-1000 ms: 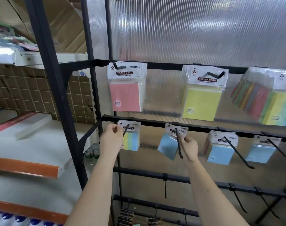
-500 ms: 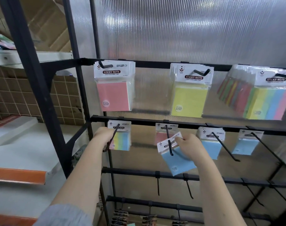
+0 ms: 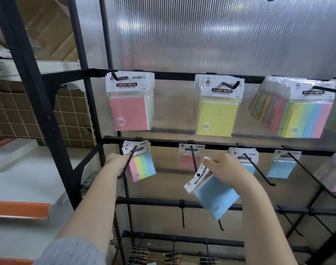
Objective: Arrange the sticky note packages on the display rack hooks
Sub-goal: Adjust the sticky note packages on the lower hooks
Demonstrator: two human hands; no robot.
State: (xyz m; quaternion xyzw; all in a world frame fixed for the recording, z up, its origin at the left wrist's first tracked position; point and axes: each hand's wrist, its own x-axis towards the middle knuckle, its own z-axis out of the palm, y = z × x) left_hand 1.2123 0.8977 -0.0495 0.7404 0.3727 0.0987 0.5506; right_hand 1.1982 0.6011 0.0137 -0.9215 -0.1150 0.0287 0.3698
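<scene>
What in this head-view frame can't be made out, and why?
- Left hand fingers: hidden behind its own back; grip on the multicolour pack unclear.
- Small print on the blue pack in the right hand: too small, blurred.
- Clip packs on the bottom row: cut off by the frame edge.

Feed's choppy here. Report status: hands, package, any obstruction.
Left hand grips multicolour pack's hook. Right hand holds blue sticky note package, off any hook, tilted. Pink package hangs behind on second hook. Nothing blocking.

"STICKY NOTE" on pink pack [image 3: 131,104], yellow pack [image 3: 217,111] headers.
</scene>
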